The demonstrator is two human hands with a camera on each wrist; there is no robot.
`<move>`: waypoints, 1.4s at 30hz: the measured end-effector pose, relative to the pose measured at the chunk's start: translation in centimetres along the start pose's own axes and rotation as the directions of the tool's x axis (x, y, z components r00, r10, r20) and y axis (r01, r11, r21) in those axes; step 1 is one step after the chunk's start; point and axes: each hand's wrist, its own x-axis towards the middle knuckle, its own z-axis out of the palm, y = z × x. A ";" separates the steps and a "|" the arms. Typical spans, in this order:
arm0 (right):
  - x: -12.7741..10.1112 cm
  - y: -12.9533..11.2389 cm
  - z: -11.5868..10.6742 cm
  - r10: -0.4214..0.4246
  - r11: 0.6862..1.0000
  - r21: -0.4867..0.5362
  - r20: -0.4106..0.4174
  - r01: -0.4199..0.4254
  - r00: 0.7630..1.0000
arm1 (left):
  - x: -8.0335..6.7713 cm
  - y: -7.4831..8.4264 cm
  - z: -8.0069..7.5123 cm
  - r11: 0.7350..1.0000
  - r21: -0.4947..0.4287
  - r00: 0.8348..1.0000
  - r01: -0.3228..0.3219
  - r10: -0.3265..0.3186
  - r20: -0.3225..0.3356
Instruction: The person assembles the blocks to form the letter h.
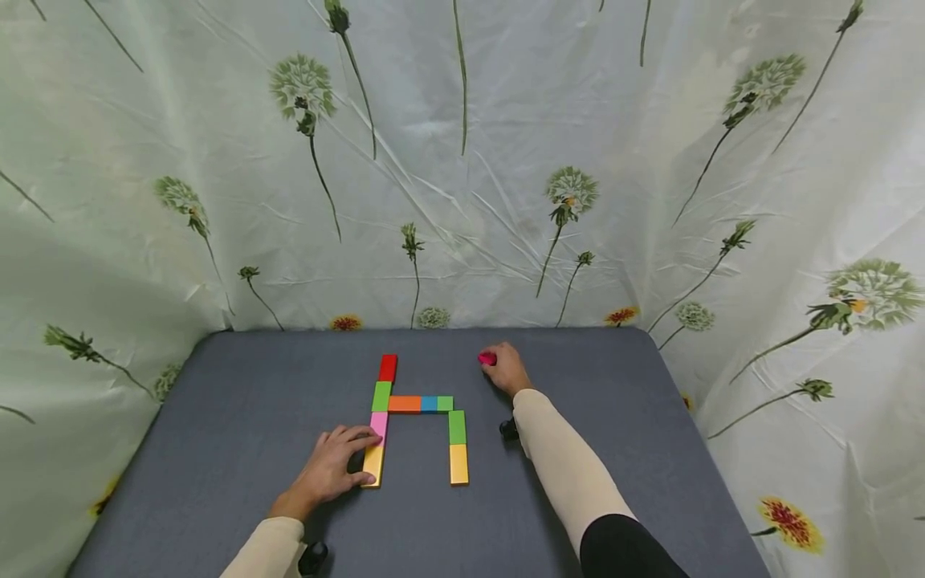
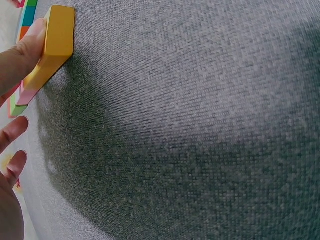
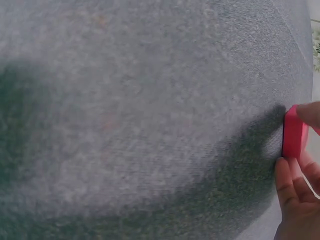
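Watching from the head camera, I judged the blocks to be light, stiff painted pieces, hard-edged and a little slick on their faces, so the narrow long sides seemed the sound place to pinch them, and the grey felt-like table cover (image 1: 217,449) looked grippy enough to stop them sliding.

Nearest to me, the left hand (image 1: 334,466) lay beside the left column of the block figure, its fingers fairly straight; the thumb pressed the side of the yellow block (image 1: 373,466) at the column's near end, and the fingertips reached the pink block (image 1: 379,424) above it. In the left wrist view the thumb sat flat against that yellow block's edge, steadying it, not lifting. The column ran on through a green block (image 1: 381,396) to a red block (image 1: 388,368) at the far end. An orange block (image 1: 404,404), a blue block (image 1: 429,404) and a small green piece formed a crossbar, from which a second green and yellow leg (image 1: 458,445) came back towards me.

Farther off, well apart from the figure, the right hand (image 1: 508,369) pinched a magenta block (image 1: 487,358) between thumb and fingers, low on or just above the cover near the far edge. It looked glossy, bright pink-red, thin and flat.

Behind stood a pale dandelion-print curtain (image 1: 462,201).
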 end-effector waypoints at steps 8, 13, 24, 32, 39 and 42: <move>-0.8 0.1 0.3 -0.019 0.998 0.058 0.016 0.018 1.000 | 0.0 0.0 -0.1 1.000 -0.005 1.000 0.003 -0.003 -0.003; -2.1 -0.2 0.5 0.004 0.989 0.148 0.037 -0.009 0.999 | -0.1 0.2 0.0 1.000 -0.022 1.000 0.005 -0.005 -0.002; -3.7 -1.3 0.4 -0.073 0.986 0.159 0.105 0.056 0.992 | -0.1 0.2 0.0 1.000 -0.008 1.000 0.007 -0.007 -0.008; -4.7 -1.8 0.7 -0.107 0.984 0.156 0.156 0.082 0.982 | 0.0 0.1 0.1 1.000 0.001 1.000 0.003 -0.003 -0.015; -5.2 -2.0 1.3 -0.110 0.983 0.160 0.155 0.085 0.982 | 0.0 0.2 0.1 1.000 -0.005 1.000 0.019 -0.019 -0.004; -5.3 -2.0 1.4 -0.115 0.982 0.166 0.146 0.090 0.983 | 0.0 0.2 0.1 1.000 -0.007 1.000 0.016 -0.016 -0.005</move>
